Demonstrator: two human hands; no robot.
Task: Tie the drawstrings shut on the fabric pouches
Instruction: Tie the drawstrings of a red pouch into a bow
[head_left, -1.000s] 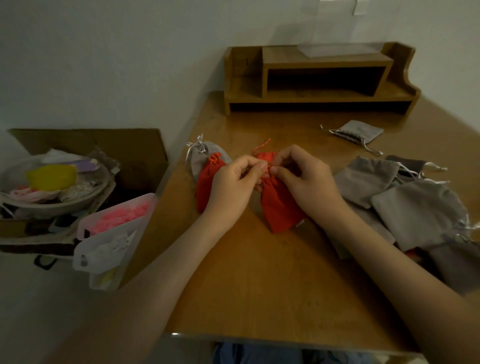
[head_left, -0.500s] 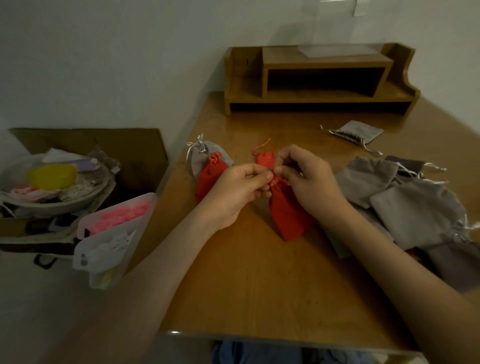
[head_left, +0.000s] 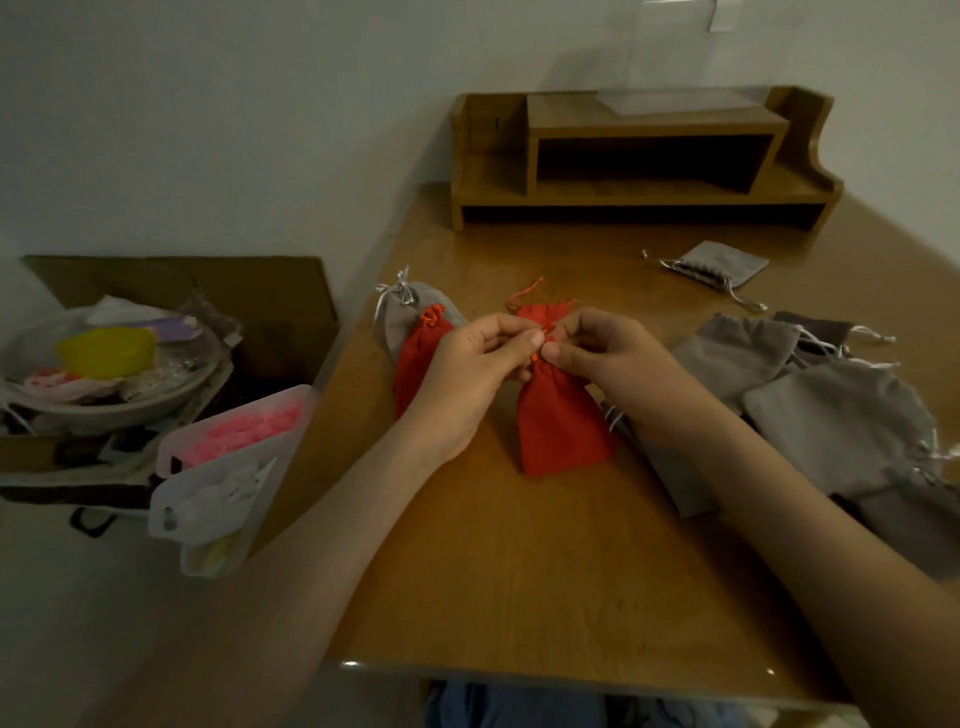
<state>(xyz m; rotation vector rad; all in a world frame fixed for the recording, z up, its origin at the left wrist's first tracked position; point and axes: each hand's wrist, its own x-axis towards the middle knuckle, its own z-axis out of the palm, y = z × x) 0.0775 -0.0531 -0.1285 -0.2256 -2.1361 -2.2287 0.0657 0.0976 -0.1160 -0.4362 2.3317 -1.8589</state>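
Compared with a second before, both hands had parted slightly at the neck of the red pouch (head_left: 561, 426), so that its ruffled mouth showed above the thumbs. Wooden desk (head_left: 519, 571) bore everything, with a shelf unit (head_left: 571, 117) at its 12 o'clock edge. A heap of grey pouches (head_left: 831, 415), apparently still to be tied, lay at 3 o'clock of the work. Two seemingly finished pouches, the tied grey pouch (head_left: 410, 312) and the tied red pouch (head_left: 415, 358), lay touching at 10 o'clock, just beside the left hand (head_left: 467, 374). The red pouch rested at mid-desk, mouth toward 12 o'clock. Left hand and right hand (head_left: 613, 364) each pinched the orange drawstring (head_left: 524, 293) between thumb and curled fingers at the cinched neck, a loose end trailing toward 11 o'clock. Step judged: knotting, the mouth already drawn closed. Next move would call for crossing the cords and pulling outward evenly, keeping the gather tight.
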